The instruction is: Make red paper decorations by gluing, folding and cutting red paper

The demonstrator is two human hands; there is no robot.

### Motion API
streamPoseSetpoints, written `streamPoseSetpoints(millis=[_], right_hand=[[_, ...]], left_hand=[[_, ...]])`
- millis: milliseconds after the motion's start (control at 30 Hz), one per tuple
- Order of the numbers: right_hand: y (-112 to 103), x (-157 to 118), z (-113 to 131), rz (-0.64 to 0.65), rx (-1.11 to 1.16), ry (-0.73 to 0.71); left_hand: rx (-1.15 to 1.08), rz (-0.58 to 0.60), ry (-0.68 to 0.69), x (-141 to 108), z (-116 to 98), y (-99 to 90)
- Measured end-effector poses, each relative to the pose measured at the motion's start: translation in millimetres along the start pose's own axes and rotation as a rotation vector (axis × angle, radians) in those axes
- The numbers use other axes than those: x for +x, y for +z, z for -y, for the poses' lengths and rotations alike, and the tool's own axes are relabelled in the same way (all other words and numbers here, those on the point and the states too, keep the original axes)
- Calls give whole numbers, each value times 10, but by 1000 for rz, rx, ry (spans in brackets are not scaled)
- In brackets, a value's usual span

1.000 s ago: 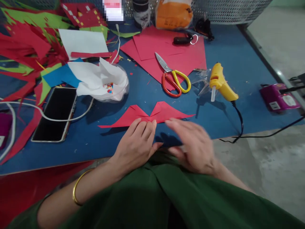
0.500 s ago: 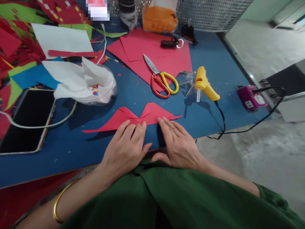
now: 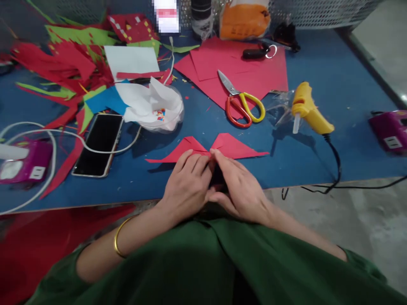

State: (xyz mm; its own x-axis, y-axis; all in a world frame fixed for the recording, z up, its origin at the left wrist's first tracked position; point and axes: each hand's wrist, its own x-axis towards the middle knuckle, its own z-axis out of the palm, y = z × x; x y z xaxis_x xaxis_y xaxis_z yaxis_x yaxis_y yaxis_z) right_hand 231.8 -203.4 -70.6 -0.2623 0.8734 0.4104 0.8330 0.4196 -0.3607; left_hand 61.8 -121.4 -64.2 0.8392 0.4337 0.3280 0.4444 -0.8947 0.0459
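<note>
A folded red paper (image 3: 237, 146) lies near the table's front edge, with two peaks, a dip in the middle and a thin pointed tip at either end. My left hand (image 3: 189, 182) presses its fingertips on the near edge, left of the dip, fingers close together and slightly bent. My right hand (image 3: 240, 184) is stretched out, its fingertips on the paper at the dip, close beside the left fingers. Both thumbs sit low, off the paper. The hands cover part of the paper's near edge.
Beyond the paper, scissors (image 3: 243, 108) rest partly on red sheets (image 3: 216, 63). A yellow glue gun (image 3: 313, 110) stands at right, its cord over the edge. Leftward are a paper-lined bowl (image 3: 178, 112), a phone (image 3: 98, 144), a white cable and red and green scraps (image 3: 76, 61).
My right hand has slid left along the red paper to the dip, next to my left hand. The view has turned left, so a purple box now shows at the far left.
</note>
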Motion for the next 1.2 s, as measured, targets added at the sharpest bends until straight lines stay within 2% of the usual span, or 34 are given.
streamPoseSetpoints(millis=[133, 233, 333, 833, 1200], right_hand=[[220, 103, 32, -36, 30, 82], [219, 79, 35, -41, 4, 89], [182, 83, 45, -31, -47, 76], [164, 162, 87, 59, -300, -21], [214, 171, 98, 106, -342, -51]], left_hand=[[-114, -60, -157, -86, 126, -41], [-175, -75, -343, -106, 237, -63], [-239, -63, -432, -79, 318, -66], [-279, -82, -452, -39, 402, -29], [-276, -70, -488, -52, 431, -66]])
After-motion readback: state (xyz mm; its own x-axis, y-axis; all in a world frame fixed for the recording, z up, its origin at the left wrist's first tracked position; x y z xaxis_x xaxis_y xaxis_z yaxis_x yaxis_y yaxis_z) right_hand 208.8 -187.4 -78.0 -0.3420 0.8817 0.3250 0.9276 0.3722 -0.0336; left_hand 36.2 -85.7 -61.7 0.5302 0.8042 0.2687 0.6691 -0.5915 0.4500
